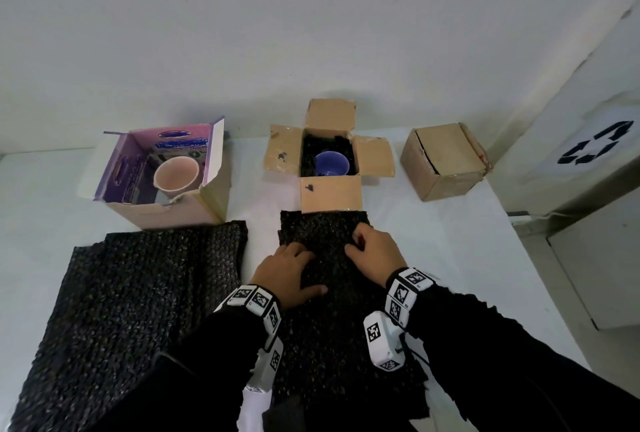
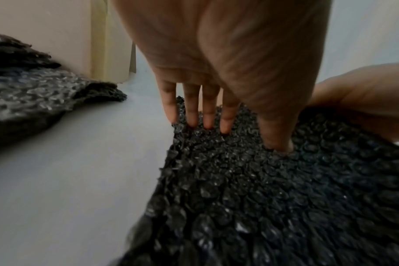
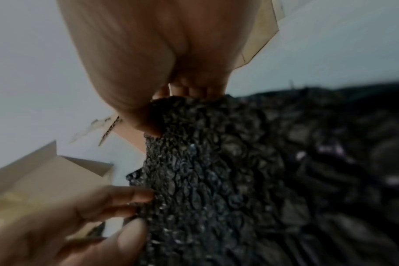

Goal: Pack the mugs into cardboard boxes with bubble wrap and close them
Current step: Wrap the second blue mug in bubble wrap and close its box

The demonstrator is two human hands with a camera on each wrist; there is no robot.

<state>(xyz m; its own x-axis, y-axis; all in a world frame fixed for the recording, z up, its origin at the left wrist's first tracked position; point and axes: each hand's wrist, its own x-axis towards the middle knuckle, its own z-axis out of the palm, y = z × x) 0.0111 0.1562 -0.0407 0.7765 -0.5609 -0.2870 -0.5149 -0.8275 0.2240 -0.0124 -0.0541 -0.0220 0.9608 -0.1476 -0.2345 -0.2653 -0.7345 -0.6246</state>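
A black bubble wrap sheet [image 1: 322,227] lies on the white table in front of an open cardboard box [image 1: 330,194] that holds a blue mug [image 1: 332,163] on black wrap. My left hand [image 1: 311,268] presses straight fingers [image 2: 207,115] and thumb down on the sheet [image 2: 262,198]. My right hand [image 1: 355,242] pinches the sheet's far part [image 3: 216,180] between thumb and curled fingers [image 3: 194,92]. A pink mug [image 1: 176,173] stands in a purple-lined box [image 1: 166,213] at the left.
A second, larger black bubble wrap sheet [image 1: 138,275] lies on the near left of the table. A closed cardboard box [image 1: 445,161] sits at the back right. A grey bin with a recycling sign [image 1: 595,147] stands past the table's right edge [image 1: 519,241].
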